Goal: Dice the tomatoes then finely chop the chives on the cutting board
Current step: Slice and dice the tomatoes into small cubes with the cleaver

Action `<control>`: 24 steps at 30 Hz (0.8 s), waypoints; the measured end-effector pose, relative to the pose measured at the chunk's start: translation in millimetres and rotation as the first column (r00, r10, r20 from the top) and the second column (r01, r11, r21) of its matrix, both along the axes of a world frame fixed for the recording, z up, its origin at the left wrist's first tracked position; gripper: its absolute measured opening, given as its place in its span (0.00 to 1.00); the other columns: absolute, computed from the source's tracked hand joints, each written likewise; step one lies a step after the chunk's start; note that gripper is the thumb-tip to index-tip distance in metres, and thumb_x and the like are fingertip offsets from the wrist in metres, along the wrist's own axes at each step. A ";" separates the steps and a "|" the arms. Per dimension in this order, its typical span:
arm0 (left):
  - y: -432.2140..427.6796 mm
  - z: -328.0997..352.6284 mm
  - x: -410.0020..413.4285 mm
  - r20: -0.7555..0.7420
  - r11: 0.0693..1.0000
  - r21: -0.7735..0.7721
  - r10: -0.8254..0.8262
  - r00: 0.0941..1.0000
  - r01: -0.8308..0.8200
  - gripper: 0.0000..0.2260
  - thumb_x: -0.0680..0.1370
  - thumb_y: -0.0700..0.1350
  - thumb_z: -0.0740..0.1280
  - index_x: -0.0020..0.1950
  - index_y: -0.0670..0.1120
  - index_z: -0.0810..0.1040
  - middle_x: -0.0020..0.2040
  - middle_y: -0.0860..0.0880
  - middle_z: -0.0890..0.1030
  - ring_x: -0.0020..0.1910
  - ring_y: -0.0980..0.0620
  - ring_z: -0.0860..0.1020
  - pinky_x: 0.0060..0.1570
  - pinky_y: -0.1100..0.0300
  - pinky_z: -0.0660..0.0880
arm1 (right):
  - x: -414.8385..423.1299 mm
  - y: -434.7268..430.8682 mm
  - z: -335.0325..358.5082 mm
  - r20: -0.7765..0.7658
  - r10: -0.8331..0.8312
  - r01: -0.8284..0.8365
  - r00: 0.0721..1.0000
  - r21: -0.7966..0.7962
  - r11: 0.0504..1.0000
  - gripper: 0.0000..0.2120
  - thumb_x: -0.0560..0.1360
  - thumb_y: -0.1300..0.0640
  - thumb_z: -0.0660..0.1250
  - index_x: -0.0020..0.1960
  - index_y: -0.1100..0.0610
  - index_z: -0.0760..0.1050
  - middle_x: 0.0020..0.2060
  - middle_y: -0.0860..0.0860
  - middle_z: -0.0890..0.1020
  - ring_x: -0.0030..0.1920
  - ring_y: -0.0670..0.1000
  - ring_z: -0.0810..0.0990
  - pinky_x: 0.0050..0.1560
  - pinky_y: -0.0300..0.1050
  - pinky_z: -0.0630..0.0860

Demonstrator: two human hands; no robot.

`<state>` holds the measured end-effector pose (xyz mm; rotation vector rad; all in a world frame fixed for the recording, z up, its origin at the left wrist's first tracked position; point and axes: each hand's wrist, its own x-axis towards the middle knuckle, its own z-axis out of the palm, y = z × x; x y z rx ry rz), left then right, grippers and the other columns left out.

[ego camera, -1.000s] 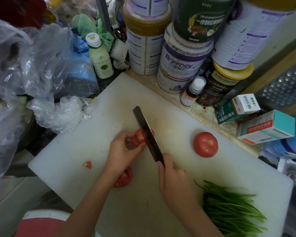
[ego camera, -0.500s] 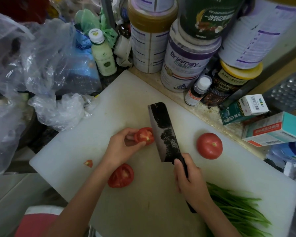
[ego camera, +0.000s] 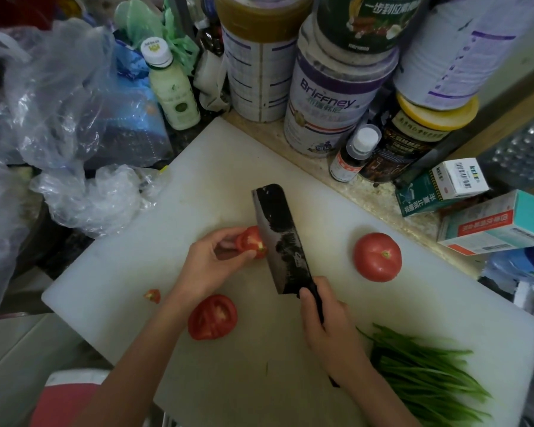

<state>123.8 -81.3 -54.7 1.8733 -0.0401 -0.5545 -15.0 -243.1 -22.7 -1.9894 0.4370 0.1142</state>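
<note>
Left hand [ego camera: 208, 266] pinches tomato piece [ego camera: 249, 241]; right hand [ego camera: 327, 331] grips cleaver [ego camera: 282, 241] touching it.

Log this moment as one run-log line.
left hand: holds tomato piece | right hand: grips cleaver beside piece | whole tomato, chives: uncut on cutting board

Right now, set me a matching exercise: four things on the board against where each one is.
1 cleaver
2 cut tomato piece
3 whole tomato
4 chives

A untouched, right of the cleaver
B pinched in the left hand
C bundled at the near right corner of the board
D gripped by the right hand

Pairs: 1-D, 2-B, 3-A, 4-C
</note>
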 end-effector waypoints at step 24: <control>-3.4 3.5 5.4 -0.014 1.000 -0.027 -0.010 1.000 0.010 0.14 0.75 0.34 0.71 0.60 0.43 0.81 0.47 0.50 0.85 0.46 0.59 0.82 0.52 0.70 0.74 | 13.5 4.4 -5.6 -0.124 -0.122 0.161 0.985 0.383 0.909 0.11 0.82 0.55 0.56 0.43 0.60 0.66 0.28 0.55 0.71 0.22 0.51 0.68 0.23 0.41 0.66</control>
